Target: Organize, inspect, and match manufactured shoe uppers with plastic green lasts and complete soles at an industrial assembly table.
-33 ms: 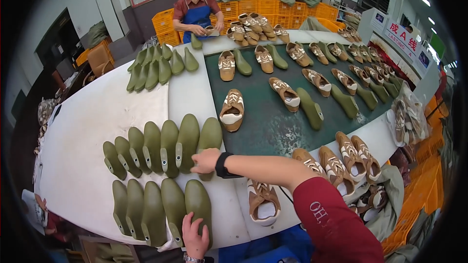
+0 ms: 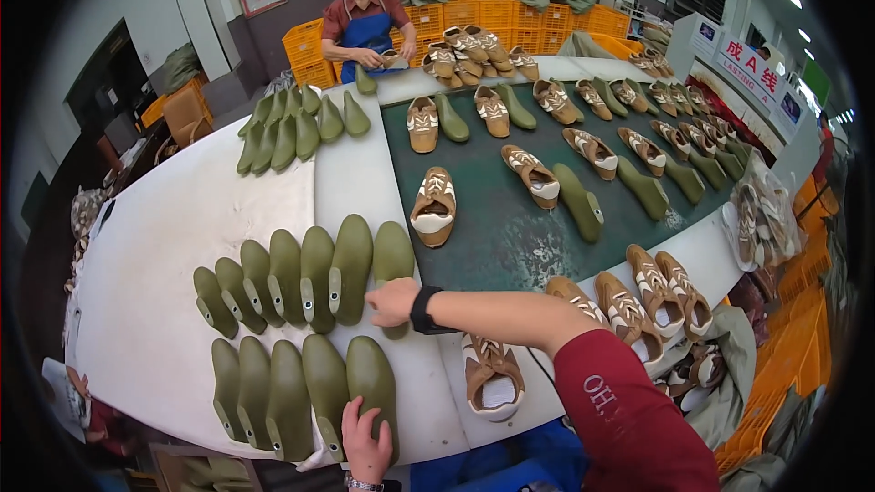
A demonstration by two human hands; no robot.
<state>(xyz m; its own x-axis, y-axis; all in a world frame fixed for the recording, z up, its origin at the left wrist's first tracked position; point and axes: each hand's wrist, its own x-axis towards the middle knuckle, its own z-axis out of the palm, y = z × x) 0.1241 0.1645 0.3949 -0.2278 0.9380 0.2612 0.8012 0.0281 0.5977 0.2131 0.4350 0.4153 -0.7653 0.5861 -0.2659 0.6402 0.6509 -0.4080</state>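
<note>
Olive-green shoe lasts lie in two rows on the white tabletop. My right hand is closed round the near end of the rightmost last in the farther row; my wrist hides part of its edge. Bent fingers of my left hand grip the heel end of the rightmost last in the nearer row. A large last lies just left of my right hand. Below my right forearm stands a brown-and-white sneaker, its opening facing up.
A green belt carries sneakers and lasts in rows. More sneakers stand along its near side. Another cluster of lasts lies at the far left. A person in a blue apron works across the table, before orange crates.
My right hand has shifted slightly to the right along the near end of its last. My left hand stays at its last. Otherwise the layout looks the same.
</note>
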